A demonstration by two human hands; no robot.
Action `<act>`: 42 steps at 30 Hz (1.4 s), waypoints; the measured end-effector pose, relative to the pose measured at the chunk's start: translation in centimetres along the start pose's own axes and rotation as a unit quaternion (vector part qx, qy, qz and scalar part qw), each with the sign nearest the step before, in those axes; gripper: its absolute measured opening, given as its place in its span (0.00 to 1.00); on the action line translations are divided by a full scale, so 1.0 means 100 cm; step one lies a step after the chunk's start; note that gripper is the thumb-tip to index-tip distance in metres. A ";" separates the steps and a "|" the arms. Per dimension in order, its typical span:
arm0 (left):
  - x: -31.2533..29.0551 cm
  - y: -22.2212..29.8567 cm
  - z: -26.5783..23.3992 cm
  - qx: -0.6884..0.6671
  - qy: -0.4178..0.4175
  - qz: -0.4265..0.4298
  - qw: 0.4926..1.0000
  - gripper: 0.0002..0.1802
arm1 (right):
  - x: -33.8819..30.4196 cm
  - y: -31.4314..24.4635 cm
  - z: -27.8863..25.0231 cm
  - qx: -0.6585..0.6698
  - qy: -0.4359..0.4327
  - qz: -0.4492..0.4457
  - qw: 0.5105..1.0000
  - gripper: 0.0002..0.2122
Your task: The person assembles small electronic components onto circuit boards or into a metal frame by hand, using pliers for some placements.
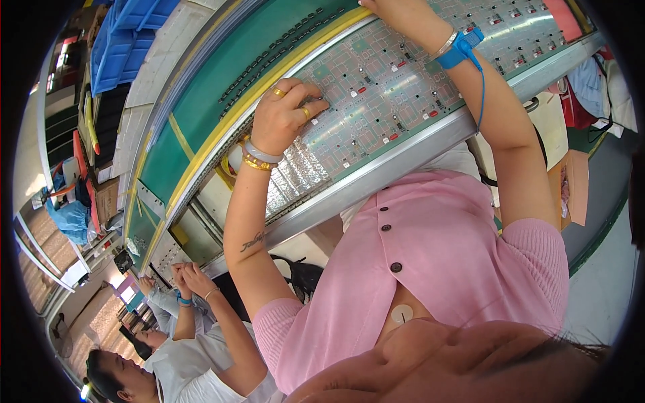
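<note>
A wide green circuit board [383, 127] lies in front of me, dotted with several small red, white and black parts. My left hand [289, 113], with gold rings, reaches down to the board's left part. Its fingers are bent and closed at the surface, around something small that I cannot make out. Further right and away, my right hand [406, 17] is by the yellow strip at the picture's top edge, its fingers mostly cut off. A blue wrist strap [461, 50] with a cord is on that arm. Rows of small black components [269, 64] stand on the green surface beyond the yellow strip.
A metal rail [396, 164] runs along the board's near side. Silver foil-like sheeting [295, 176] is left of the board. Blue bins [124, 50] stand at the far left. Co-workers sit lower left, one with raised hands [191, 277]. An open cardboard box [576, 188] is at right.
</note>
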State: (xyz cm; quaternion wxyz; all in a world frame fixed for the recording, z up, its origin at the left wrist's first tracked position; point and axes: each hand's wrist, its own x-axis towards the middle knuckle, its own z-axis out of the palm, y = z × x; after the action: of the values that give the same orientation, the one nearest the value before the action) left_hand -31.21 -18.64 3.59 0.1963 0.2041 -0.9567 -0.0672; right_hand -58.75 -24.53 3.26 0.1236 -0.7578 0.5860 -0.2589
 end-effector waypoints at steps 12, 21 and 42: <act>0.002 -0.001 0.002 0.001 -0.013 0.014 1.000 0.15 | -0.001 0.004 0.000 0.045 0.059 -0.050 0.996 0.05; 0.007 -0.002 -0.004 0.037 -0.038 0.070 0.996 0.12 | 0.000 0.005 0.002 0.025 0.060 -0.042 0.997 0.05; -0.107 -0.032 -0.054 -0.020 0.246 -0.492 0.835 0.06 | -0.063 -0.094 0.021 0.088 -0.082 -0.256 0.959 0.04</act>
State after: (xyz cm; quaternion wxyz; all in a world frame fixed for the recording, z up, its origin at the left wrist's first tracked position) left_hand -18.91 -17.33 4.09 0.3698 0.6540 -0.6485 -0.1222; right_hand -50.99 -16.10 4.54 0.1671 -0.8870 0.3354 -0.2698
